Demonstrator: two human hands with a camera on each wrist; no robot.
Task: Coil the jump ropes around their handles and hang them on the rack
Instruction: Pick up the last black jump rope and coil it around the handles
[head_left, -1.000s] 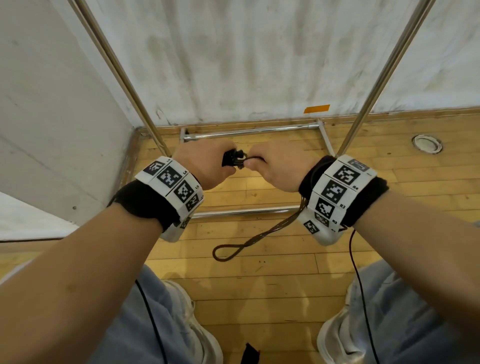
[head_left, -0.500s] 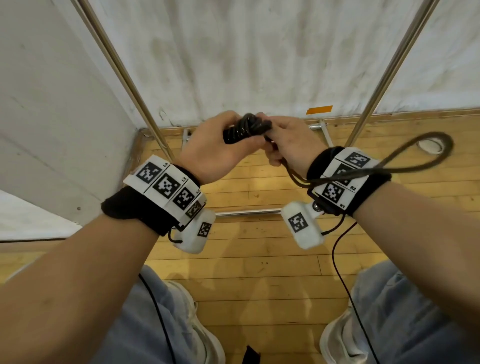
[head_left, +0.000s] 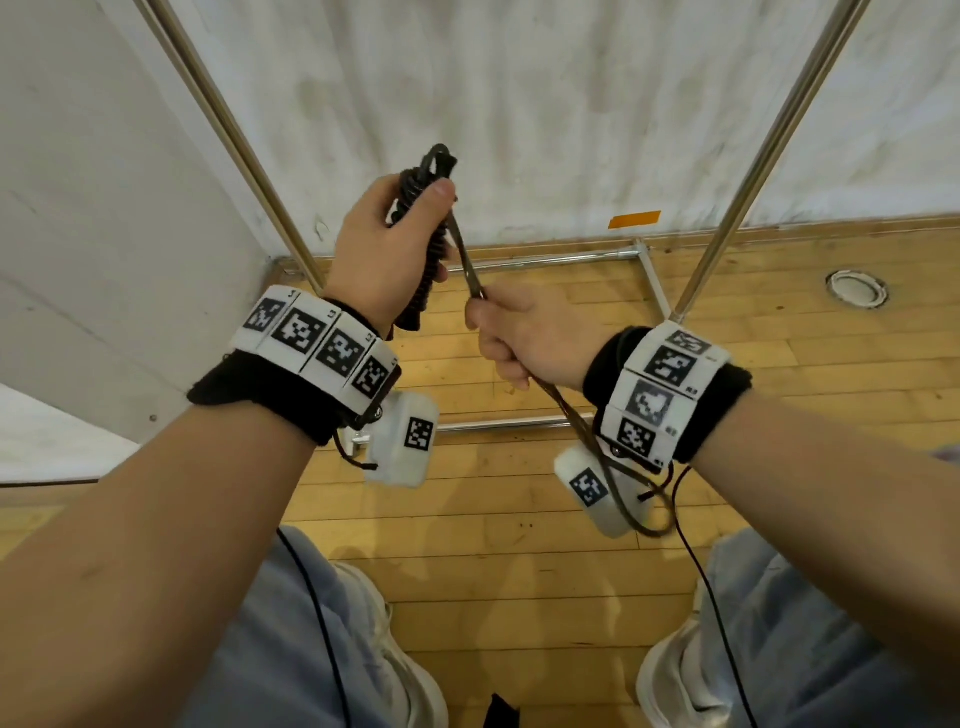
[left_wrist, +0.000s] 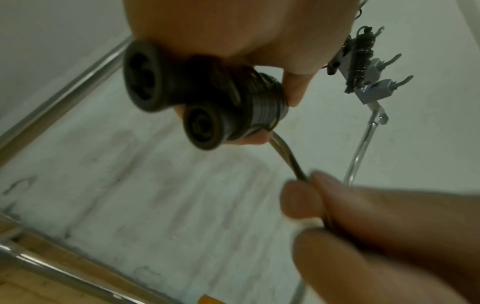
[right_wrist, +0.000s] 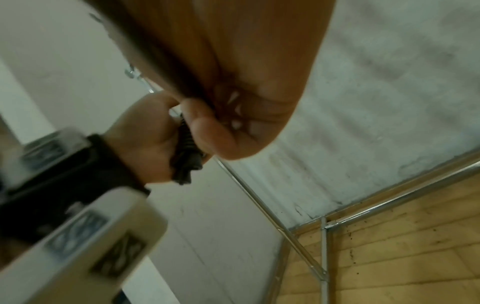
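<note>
My right hand (head_left: 524, 343), nearer me, pinches the loose doubled rope (head_left: 470, 265). Just beyond on the left, my left hand (head_left: 384, 249) grips both handles (left_wrist: 182, 98), rope coiled around them. The rack (head_left: 737, 192) stands farther off.

Floor (head_left: 519, 571): light wooden boards, meeting a white wall. Resting on it: chrome tube base frame (head_left: 545, 257) of the rack, two white shoes (head_left: 675, 670), a round metal floor fitting (head_left: 856, 289), one small dark item (head_left: 501, 712) at the near edge.
</note>
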